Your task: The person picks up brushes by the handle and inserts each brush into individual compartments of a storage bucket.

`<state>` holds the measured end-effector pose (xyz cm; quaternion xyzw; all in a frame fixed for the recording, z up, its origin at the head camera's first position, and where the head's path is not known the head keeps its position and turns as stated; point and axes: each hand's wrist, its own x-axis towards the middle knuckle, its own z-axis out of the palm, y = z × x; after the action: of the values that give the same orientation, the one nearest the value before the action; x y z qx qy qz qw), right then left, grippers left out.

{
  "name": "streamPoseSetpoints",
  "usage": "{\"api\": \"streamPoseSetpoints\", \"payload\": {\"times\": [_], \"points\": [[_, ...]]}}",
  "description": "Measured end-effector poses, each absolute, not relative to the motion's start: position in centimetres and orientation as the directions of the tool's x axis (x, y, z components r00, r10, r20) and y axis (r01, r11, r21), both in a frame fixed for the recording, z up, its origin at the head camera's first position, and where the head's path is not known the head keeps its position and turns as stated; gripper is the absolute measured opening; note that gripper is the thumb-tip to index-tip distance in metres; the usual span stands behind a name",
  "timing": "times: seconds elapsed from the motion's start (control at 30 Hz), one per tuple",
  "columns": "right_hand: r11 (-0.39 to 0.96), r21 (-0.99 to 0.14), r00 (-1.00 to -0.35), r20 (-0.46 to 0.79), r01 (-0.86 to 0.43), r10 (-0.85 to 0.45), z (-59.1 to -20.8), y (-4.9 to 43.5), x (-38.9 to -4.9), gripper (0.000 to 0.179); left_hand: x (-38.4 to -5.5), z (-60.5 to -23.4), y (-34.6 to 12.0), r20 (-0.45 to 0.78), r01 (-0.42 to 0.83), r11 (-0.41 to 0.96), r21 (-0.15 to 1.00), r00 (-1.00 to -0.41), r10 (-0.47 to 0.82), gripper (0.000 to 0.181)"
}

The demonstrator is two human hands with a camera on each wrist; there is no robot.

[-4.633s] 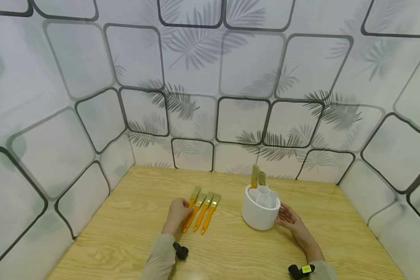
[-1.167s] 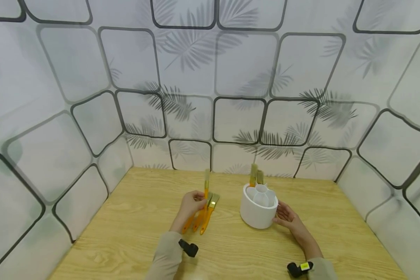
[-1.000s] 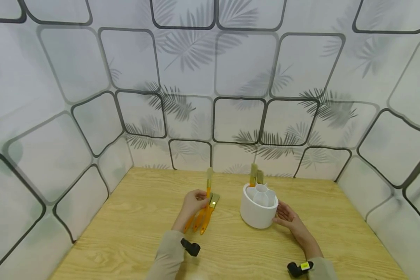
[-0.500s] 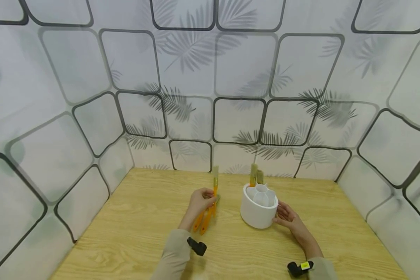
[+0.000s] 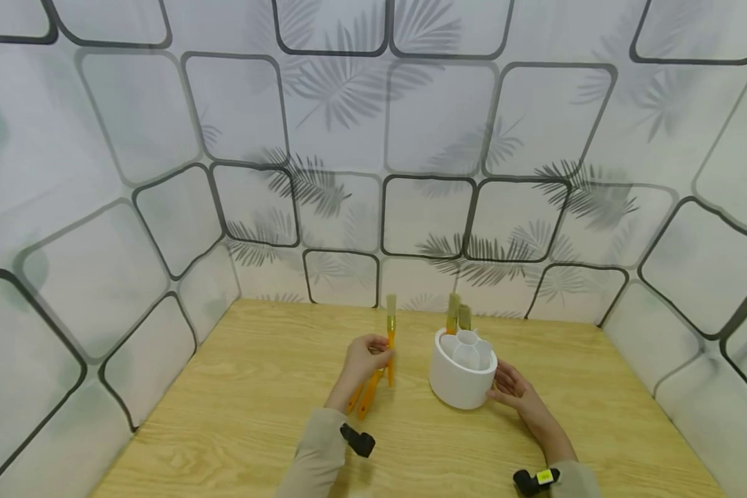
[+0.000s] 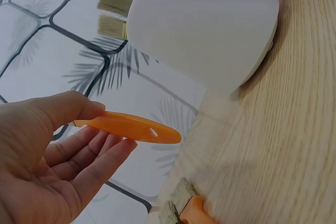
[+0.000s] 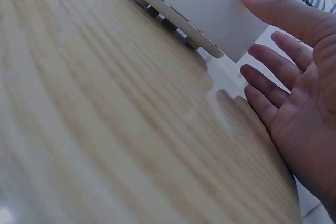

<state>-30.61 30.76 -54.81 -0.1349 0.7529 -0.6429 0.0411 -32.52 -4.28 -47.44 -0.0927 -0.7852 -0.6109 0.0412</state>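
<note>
In the head view my left hand (image 5: 364, 360) pinches a paintbrush (image 5: 391, 325) by its orange handle, bristles up, above the table. The left wrist view shows the handle (image 6: 131, 127) between thumb and fingers, its holed end pointing toward the white holder. Two more paintbrushes (image 5: 369, 395) lie on the table under that hand, their bristles hidden from the head camera. My right hand (image 5: 519, 393) rests at the right side of a round white desk organizer (image 5: 460, 380), its thumb against the wall and fingers extended. Two paintbrushes (image 5: 452, 315) stand upright in the organizer's back.
The organizer has a white petal-shaped divider insert (image 5: 468, 349) inside its rim. Everything stands on a light wood table (image 5: 224, 415), bounded at the back and sides by patterned walls (image 5: 348, 214). A short stretch of tabletop separates the held brush from the organizer.
One brush has been lifted off the table by my left hand, turned upright and carried right toward the organizer. My right hand and the organizer have stayed in place.
</note>
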Motion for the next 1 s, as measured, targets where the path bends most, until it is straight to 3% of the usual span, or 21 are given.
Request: {"api": "streamPoseSetpoints", "payload": {"times": [0.47, 0.8, 1.0], "points": [[0.135, -0.977, -0.957, 0.124, -0.163, -0.263, -54.8, 30.9, -30.7, 0.071, -32.0, -46.4, -3.2, 0.196, 0.21, 0.242, 0.947, -0.977, 0.08, 0.023], [0.118, -0.975, -0.951, 0.153, -0.191, -0.268, -55.3, 31.0, -30.8, 0.069, -29.2, -42.9, -2.6, 0.238, 0.253, 0.18, 0.951, -0.966, 0.1, 0.024], [0.115, -0.975, -0.95, 0.154, -0.191, -0.273, -55.1, 30.9, -30.7, 0.07, -31.8, -45.7, -2.2, 0.233, 0.247, 0.183, 0.952, -0.968, 0.092, 0.023]]}}
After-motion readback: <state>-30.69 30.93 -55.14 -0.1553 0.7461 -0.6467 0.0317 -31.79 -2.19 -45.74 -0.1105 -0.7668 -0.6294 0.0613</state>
